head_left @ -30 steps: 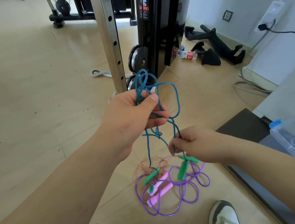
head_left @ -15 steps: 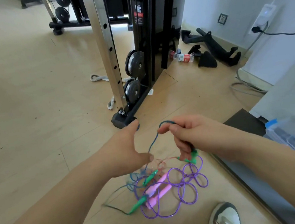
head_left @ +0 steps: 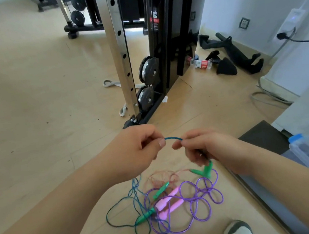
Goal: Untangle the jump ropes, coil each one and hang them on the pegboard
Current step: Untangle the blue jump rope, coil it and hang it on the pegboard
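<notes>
Pinching, left hand (head_left: 134, 152): thumb and forefinger are closed on the blue rope (head_left: 172, 137), other fingers curled under. A second ago this hand held the whole blue bundle up high. It has since let that go.
Blue rope: a short arc spans hand to hand. The rest drops from under the left hand and now lies in loose loops on the floor (head_left: 32, 112), at the left edge of the pile.
Right hand (head_left: 206, 147): fingers curled, pinching the arc's other end. It has come up from lower down and is now level with the left. A green handle (head_left: 207, 169) hangs just below it. The strand probably runs through the fist to it, but that part is hidden.
Pile: on the floor under the hands, ahead of the shoes (head_left: 237, 231). Another green handle (head_left: 145, 216) is at the left, pink handles (head_left: 168, 202) in the middle, purple rope (head_left: 200, 198) on the right and a thin red rope (head_left: 163, 178) behind.
Meaning: looks like a switch from lifting the knot to feeding blue through the hands from the handle end.
Remaining: blue still crosses purple at the pile's left side. Nothing is coiled and the pegboard isn't in view. Early in the job.
</notes>
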Available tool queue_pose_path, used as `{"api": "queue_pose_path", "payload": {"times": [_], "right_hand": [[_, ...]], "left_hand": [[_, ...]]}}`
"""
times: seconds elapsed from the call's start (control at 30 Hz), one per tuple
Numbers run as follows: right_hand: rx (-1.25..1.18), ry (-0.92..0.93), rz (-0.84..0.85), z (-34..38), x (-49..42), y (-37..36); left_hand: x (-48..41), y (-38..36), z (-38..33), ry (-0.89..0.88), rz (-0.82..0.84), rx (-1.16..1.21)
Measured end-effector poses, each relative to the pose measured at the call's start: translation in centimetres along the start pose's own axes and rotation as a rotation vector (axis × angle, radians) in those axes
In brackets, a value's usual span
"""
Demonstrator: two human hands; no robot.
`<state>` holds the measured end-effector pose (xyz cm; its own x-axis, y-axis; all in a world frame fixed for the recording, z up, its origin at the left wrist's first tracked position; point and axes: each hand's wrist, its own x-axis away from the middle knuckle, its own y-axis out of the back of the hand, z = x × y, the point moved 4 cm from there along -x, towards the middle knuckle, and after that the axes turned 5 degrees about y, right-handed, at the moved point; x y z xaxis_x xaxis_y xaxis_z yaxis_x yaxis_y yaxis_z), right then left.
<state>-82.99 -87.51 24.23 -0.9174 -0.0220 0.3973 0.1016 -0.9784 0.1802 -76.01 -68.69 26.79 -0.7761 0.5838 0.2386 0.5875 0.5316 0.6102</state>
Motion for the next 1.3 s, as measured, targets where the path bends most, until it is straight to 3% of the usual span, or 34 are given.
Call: {"api": "queue_pose_path", "payload": {"times": [0.17,0.3,0.4,0.53,0.6,0.7,0.8,0.9,1.03,1.2,1.3], "right_hand": [[-0.245,0.097,0.039,1.1,-0.4,-1.3],[-0.33,0.009,0.05,2.0,-0.1,-1.3],[-0.674,0.011,0.044,2.9,0.5,-0.9],[-0.997,0.098,-0.175,3.1,0.2,0.5],[-1.095,0.126,-0.256,2.4,-0.2,1.2],[-0.937,0.12,-0.408,0.8,-1.0,1.9],[-0.519,0.147,-0.508,-0.2,-1.4,1.4],[-0.254,0.205,-0.417,-0.2,-1.3,0.6],[-0.237,0.266,-0.315,1.0,-0.9,0.1],[-0.213,0.223,-0.066,1.6,-0.2,-1.2],[-0.334,0.2,-0.074,2.3,0.1,-1.4]], "left_hand": [[-0.3,0.0,-0.8,-0.189,-0.135,0.062],[-0.8,0.9,-0.7,-0.192,-0.226,0.008],[-0.6,0.7,0.4,-0.067,-0.084,-0.083],[0.3,-1.7,1.8,0.116,0.205,-0.306],[0.8,-3.4,1.9,0.12,0.333,-0.439],[1.6,-5.1,0.7,0.039,0.383,-0.47],[1.4,-5.0,-1.1,-0.109,0.285,-0.383],[0.8,-3.0,-2.7,-0.255,0.107,-0.159],[-0.3,0.2,-2.7,-0.251,-0.124,0.212],[-0.9,1.2,-1.3,-0.232,-0.241,0.214],[-1.4,1.5,-0.3,-0.15,-0.239,0.179]]}}
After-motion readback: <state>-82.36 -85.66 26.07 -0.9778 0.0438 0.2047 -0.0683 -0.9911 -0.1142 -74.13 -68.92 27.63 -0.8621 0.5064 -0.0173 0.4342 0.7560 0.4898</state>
